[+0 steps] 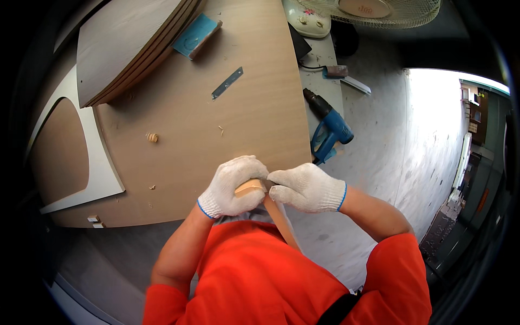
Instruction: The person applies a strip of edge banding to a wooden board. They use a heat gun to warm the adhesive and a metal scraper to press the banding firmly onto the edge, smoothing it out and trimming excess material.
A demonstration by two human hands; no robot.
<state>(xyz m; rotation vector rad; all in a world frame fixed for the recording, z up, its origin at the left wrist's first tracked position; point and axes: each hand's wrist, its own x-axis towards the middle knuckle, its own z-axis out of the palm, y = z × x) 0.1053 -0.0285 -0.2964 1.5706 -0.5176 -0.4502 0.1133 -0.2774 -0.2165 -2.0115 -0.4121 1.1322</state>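
Both my hands wear white knit gloves with blue cuffs and meet at the table's near edge, close to my red shirt. My left hand (230, 187) is closed around a coiled part of a thin, light wood-coloured strip (280, 222). The strip's loose length hangs down past my right side toward the floor. My right hand (310, 188) is closed in a pinch beside it, fingertips nearly touching the left hand. Between the fingertips shows a small dark piece; its kind is too small to make out.
On the wooden table (260, 119) lie a flat metal blade (227, 83), a blue-topped block (197, 36), a wood curl (152, 137) and shavings. Stacked curved panels (124, 43) and a white frame (111, 176) sit left. Right are a blue heat gun (336, 127) and a fan (374, 13).
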